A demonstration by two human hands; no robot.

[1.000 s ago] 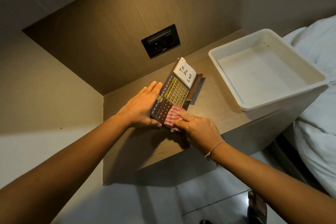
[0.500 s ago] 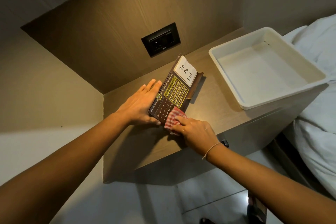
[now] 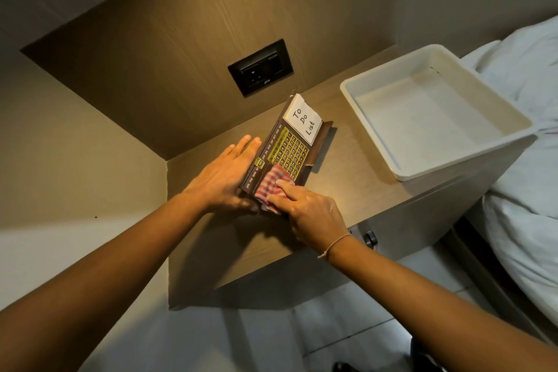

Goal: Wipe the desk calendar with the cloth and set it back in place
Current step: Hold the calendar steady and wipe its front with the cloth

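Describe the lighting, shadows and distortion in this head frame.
Head view: warm light from above brightens the wall panel and tabletop; both arms shade the desk front; wide-angle lens bends the edges; calendar lettering stays sharp; no strong glare.

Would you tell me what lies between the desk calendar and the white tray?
Head view: nothing but bare wooden tabletop separates the desk calendar from the white tray.

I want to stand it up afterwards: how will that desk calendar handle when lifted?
The desk calendar looks like a thin, rigid board, so probably light and stiff. Its right edge looks chipped, so possibly brittle. The paper note on it may shift.
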